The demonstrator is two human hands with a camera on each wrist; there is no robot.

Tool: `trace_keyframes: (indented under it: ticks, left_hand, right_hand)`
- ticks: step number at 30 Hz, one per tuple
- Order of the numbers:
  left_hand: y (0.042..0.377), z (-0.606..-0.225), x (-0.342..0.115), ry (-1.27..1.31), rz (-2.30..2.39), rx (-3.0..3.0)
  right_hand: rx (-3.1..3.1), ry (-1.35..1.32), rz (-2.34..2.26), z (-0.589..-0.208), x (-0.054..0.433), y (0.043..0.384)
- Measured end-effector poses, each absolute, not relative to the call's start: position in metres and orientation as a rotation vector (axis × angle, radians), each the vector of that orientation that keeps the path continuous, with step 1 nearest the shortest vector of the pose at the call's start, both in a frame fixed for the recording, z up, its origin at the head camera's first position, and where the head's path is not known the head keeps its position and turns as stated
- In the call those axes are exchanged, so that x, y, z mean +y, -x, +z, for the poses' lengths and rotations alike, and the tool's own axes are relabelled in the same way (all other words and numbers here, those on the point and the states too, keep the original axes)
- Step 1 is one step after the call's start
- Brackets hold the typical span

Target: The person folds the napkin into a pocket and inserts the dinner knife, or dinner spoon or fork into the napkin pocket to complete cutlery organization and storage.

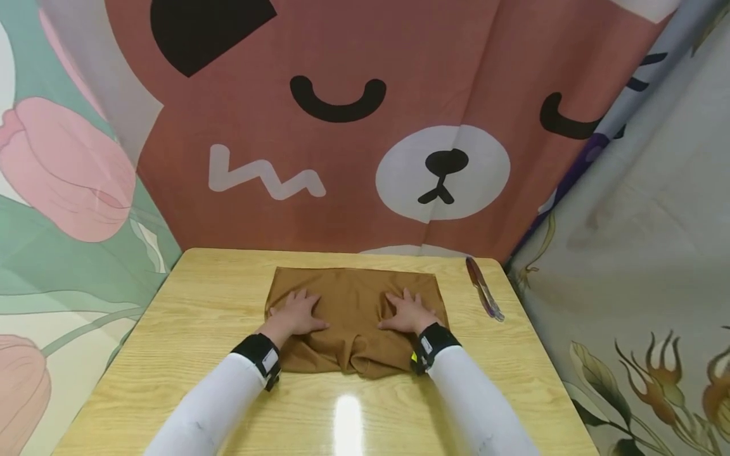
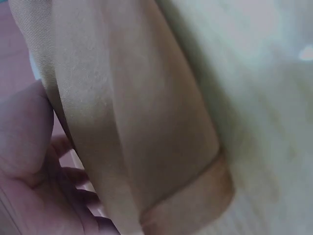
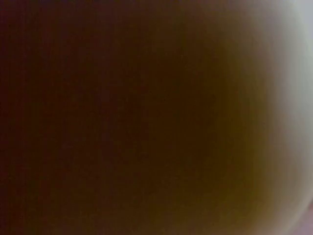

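Note:
A brown cloth [image 1: 348, 297] lies spread on the table, its near edge bunched into folds at the middle. On its left part rests my left hand [image 1: 295, 315], fingers spread and pointing away from me. My right hand [image 1: 407, 313] touches the right part in the same way, thumb turned inward. In the left wrist view, a raised, layered fold of the cloth [image 2: 146, 112] with a stitched hem stands beside the palm of the left hand [image 2: 34, 191] and hides its fingertips. The right wrist view is filled by a dark brown blur.
The light wooden table [image 1: 211, 304] carries a slim, shiny brown object [image 1: 483, 288] near its far right corner. A printed bear curtain [image 1: 353, 221] hangs behind the far edge. Floral curtains [image 1: 639, 253] flank the sides.

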State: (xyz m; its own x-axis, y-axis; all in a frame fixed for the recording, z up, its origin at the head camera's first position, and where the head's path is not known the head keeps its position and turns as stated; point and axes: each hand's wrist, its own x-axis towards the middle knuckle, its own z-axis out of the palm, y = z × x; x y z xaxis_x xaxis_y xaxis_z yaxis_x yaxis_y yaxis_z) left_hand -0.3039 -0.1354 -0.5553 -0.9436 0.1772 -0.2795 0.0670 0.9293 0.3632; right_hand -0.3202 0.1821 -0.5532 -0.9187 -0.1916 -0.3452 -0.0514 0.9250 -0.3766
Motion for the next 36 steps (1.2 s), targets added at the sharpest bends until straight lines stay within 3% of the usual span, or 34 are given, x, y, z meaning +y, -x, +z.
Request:
trace_keyframes:
  ticks: [10, 29, 36]
  left_hand:
    - [0.328, -0.559, -0.15, -0.22, 0.562, 2.744]
    - [0.342, -0.556, -0.142, -0.126, 0.583, 2.727]
    - [0.349, -0.558, -0.145, -0.104, 0.61, 2.721]
  right_hand:
    - [2.694, 0.18, -0.484, -0.545, 0.177, 0.336]
    - [2.636, 0.14, -0.442, -0.563, 0.191, 0.373]
    - [2.648, 0.15, -0.482, -0.558, 0.188, 0.373]
